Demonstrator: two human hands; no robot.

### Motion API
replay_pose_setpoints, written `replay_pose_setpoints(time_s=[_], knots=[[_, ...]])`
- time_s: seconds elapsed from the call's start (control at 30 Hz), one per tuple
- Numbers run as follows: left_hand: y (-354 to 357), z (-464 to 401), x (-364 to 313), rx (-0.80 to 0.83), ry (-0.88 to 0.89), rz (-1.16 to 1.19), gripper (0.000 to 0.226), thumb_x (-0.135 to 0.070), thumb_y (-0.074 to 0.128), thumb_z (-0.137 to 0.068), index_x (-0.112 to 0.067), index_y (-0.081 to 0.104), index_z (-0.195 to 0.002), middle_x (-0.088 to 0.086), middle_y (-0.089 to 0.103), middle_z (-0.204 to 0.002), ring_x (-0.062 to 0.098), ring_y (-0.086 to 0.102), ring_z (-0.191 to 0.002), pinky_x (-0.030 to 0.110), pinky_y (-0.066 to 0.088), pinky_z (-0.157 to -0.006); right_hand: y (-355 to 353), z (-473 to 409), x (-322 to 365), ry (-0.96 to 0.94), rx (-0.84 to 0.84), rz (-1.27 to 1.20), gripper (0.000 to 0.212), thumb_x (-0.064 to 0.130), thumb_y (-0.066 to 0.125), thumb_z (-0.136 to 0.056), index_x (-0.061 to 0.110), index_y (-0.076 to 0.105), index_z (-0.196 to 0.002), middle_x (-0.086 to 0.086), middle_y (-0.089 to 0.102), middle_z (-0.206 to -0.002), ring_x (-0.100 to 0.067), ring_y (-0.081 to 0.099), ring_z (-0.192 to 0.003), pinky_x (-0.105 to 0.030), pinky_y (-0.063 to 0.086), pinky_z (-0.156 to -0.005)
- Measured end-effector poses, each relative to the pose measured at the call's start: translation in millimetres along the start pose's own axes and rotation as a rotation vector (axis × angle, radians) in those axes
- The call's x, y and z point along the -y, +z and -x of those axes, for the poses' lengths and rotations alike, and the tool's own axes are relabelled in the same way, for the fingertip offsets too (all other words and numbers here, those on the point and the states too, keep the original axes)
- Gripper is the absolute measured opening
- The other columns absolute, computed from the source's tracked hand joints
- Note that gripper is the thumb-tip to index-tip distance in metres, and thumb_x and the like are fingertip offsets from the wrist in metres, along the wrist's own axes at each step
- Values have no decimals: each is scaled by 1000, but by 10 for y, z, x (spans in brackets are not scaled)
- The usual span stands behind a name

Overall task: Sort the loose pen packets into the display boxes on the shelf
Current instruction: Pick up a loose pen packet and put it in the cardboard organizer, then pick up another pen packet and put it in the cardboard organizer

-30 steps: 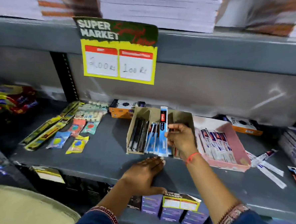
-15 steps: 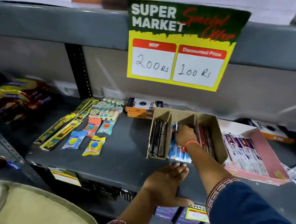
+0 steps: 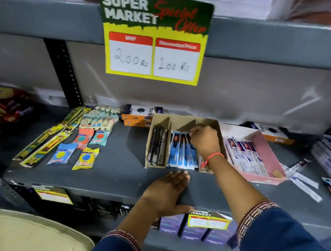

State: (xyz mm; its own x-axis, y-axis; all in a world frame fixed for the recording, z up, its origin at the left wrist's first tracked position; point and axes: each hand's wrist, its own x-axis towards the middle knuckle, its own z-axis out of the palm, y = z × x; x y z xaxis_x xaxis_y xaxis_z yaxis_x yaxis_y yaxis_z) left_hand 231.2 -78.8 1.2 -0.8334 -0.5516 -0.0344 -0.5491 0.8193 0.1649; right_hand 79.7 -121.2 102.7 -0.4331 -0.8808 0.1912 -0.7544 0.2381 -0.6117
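While left hand [image 3: 168, 193] rests flat and empty on shelf [image 3: 109, 180], right hand [image 3: 204, 140] pinches blue pen packets [image 3: 182, 153] in brown display box [image 3: 182, 124], centre frame. Seating step; next, probably loose packets [image 3: 303, 178] at right.

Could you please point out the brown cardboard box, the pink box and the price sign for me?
brown cardboard box [image 3: 159, 123], head view, on its left wall near the back.
pink box [image 3: 271, 157], head view, on its right inner wall.
price sign [image 3: 153, 52], head view, between its two white panels.

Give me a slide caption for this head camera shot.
Right hand tucks blue pen packets into a cardboard box.
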Motion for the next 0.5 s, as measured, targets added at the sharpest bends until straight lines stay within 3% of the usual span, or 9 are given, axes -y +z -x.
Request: replay_pose_setpoints(time_s=[0.13, 0.33, 0.5], knots=[[45, -92, -256, -49, 92, -2, 76, -56, 34, -92, -10, 5, -145, 10, 6, -156, 21, 6, -142, 28, -1, -112, -326, 62, -278, 29, -182, -107, 27, 3, 49, -82, 2, 72, -95, -24, 73, -101, -40, 65, -97, -36, 51, -83], [135, -485, -845, -75, 165, 10, 70, -50, 35, -94, -5, 13, -143, 15, 12, -154, 24, 11, -141, 28, 1, -112, -696, 266, -1045, 130, -299, -46, 25, 3, 46, -86, 2, 71, -91, -27, 72, -94, -42, 65, -89, -34, 42, -65], [153, -822, -1239, -22, 197, -1, 68, -50, 31, -95, -6, 11, -144, 13, 9, -155, 23, 7, -141, 30, 0, -113, -995, 452, -1757, 314, -363, 9, 24, 2, 46, -87, -1, 67, -98, -34, 68, -100, -47, 62, -94, -44, 48, -74]])
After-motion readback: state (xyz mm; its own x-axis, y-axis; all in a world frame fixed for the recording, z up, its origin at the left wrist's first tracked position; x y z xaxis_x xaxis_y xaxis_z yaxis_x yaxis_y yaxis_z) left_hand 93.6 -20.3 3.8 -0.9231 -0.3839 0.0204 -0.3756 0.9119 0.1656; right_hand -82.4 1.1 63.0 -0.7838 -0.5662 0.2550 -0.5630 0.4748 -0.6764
